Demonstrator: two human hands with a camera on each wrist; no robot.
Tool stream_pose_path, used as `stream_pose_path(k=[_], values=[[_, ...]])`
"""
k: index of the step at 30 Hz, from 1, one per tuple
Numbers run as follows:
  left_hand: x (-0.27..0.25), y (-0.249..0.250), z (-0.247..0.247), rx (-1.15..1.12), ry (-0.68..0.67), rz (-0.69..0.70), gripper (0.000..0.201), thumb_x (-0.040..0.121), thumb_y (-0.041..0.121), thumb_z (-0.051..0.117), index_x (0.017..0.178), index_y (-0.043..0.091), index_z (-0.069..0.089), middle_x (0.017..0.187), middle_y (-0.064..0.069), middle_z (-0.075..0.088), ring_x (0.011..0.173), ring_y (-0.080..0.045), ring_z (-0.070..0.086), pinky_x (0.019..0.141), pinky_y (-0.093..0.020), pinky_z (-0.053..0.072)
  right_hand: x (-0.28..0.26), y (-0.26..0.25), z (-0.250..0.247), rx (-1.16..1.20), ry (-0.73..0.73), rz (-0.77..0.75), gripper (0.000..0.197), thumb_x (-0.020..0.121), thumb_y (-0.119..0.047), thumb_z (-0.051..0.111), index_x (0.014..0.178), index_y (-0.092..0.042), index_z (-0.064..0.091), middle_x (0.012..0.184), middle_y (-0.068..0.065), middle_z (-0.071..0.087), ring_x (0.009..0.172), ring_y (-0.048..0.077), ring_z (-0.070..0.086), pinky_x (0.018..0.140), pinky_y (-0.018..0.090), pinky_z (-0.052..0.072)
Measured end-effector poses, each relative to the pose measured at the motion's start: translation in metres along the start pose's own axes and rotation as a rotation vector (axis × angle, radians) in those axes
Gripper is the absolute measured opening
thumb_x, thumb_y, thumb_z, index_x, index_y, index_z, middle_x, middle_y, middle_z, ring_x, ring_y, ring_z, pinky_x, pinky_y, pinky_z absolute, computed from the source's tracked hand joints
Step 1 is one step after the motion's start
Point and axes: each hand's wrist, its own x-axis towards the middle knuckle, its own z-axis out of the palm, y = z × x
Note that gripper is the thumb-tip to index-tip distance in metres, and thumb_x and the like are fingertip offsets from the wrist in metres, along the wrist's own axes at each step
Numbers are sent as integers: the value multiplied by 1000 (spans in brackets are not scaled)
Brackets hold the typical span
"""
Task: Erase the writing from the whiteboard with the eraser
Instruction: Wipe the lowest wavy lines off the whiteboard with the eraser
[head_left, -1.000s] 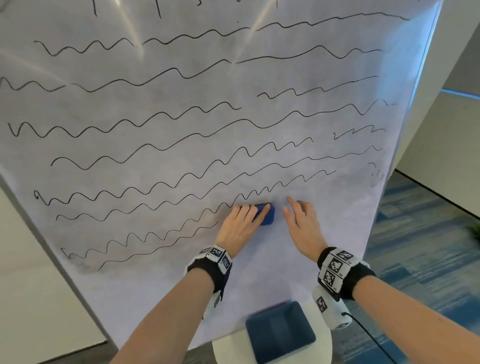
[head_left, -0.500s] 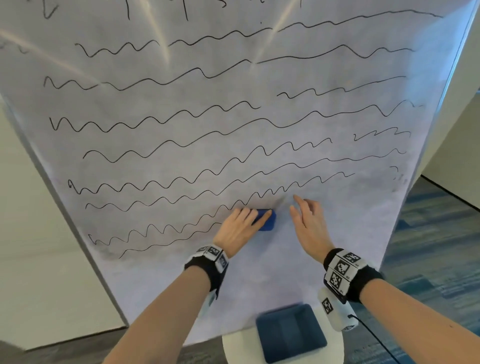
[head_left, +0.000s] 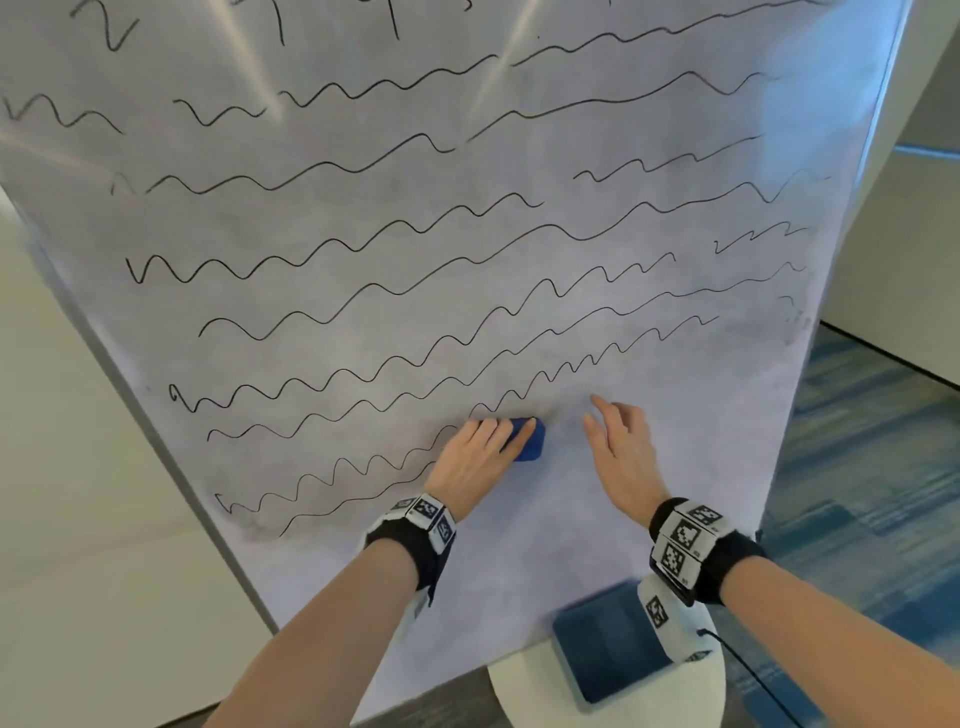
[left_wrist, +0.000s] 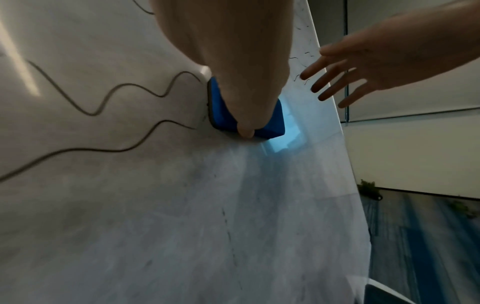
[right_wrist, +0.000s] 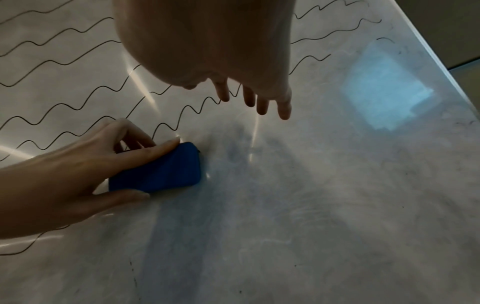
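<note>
A large whiteboard (head_left: 519, 545) carries several black wavy lines (head_left: 363, 306); its lower right part is wiped to grey smears. My left hand (head_left: 480, 454) grips a blue eraser (head_left: 530, 441) and presses it flat on the board at the right ends of the lowest lines. The right wrist view shows the thumb under the eraser (right_wrist: 161, 170) and fingers over its top. In the left wrist view the eraser (left_wrist: 223, 115) touches the ends of two lines. My right hand (head_left: 615, 447) hovers just right of it, fingers straight and spread, holding nothing.
Below the board stands a round white stool (head_left: 524, 691) bearing a blue tray (head_left: 608, 654). Blue patterned carpet (head_left: 872, 467) lies to the right, a pale wall (head_left: 62, 467) to the left. The board's right edge (head_left: 831, 291) runs near my right hand.
The left hand has slid the eraser a little left along the lowest lines, shortening them. The head view has shifted so the board sits further right; the right hand stays beside the eraser.
</note>
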Motion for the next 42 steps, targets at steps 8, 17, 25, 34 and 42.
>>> stream_pose_path(k=[8, 17, 25, 34, 42], values=[[-66, -8, 21, -59, -82, 8, 72, 65, 14, 77, 134, 14, 57, 91, -6, 58, 75, -23, 52, 68, -32, 46, -6, 3, 1, -5, 31, 66, 42, 99, -38, 38, 138, -23, 44, 125, 4, 38, 118, 27, 42, 108, 46, 31], [-14, -7, 6, 3, -24, 45, 60, 79, 18, 57, 138, 16, 52, 100, -1, 61, 83, -19, 55, 76, -29, 45, -16, -15, 7, -8, 25, 38, 43, 100, -37, 36, 140, -23, 41, 130, 6, 37, 122, 25, 40, 109, 46, 30], [-67, -21, 23, -75, -74, 78, 72, 68, 16, 77, 136, 13, 54, 98, -4, 58, 82, -21, 54, 72, -32, 46, -20, -12, 15, -36, -10, 81, 43, 100, -38, 35, 140, -23, 41, 132, 6, 36, 123, 25, 39, 110, 47, 29], [-45, -22, 15, -79, -5, 54, 61, 73, 17, 72, 132, 15, 58, 100, -3, 60, 85, -22, 53, 78, -32, 43, -18, -27, 40, -4, -13, 8, 42, 100, -36, 37, 139, -21, 43, 128, 6, 38, 120, 24, 40, 107, 48, 32], [-111, -33, 31, -119, -65, 82, 69, 68, 15, 77, 134, 14, 57, 99, -5, 59, 85, -23, 54, 74, -33, 50, -22, -35, 62, -31, -36, -41, 42, 99, -37, 38, 137, -21, 44, 127, 7, 39, 117, 26, 43, 104, 49, 34]])
